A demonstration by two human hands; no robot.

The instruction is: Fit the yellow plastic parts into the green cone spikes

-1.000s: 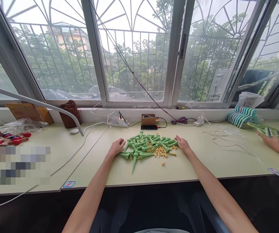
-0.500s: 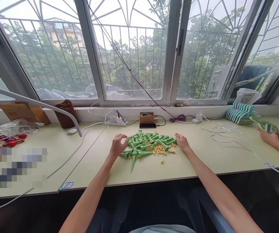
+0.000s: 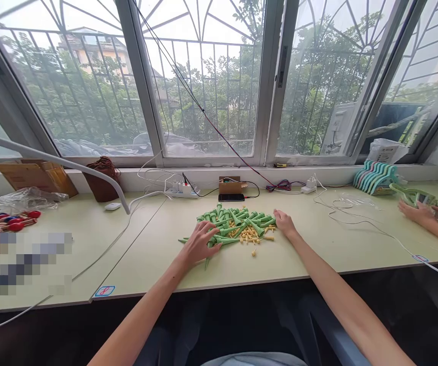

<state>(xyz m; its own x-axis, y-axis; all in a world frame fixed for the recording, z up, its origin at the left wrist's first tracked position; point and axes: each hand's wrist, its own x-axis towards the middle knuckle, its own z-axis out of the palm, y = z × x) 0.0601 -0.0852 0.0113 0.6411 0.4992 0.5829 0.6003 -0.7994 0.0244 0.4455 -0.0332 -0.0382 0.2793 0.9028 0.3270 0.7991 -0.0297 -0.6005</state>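
Observation:
A heap of green plastic plant-watering spikes (image 3: 259,227), cone-shaped with wider collared tops, lies on the table in front of me. Small yellow plastic pieces (image 3: 250,235) are strewn among and before them, and a single yellow piece (image 3: 254,252) sits apart, closer to the front edge. My left hand (image 3: 200,243) is over the near left part of the heap, fingers spread, covering some spikes; it is open. At the heap's right end, my right hand (image 3: 284,222) rests with curled fingers beside the outermost spike. What those fingers hold, if anything, is hidden.
Behind the heap are a phone (image 3: 231,197) and a small cardboard box (image 3: 230,184). White cables (image 3: 359,219) run across the table at right. Another person's hands (image 3: 419,214) hold a green item there. Red and blue pieces (image 3: 15,222) lie at far left.
My left hand has moved right and nearer, from the heap's left side onto its front left spikes, and its fingers have spread. My right hand has hardly moved.

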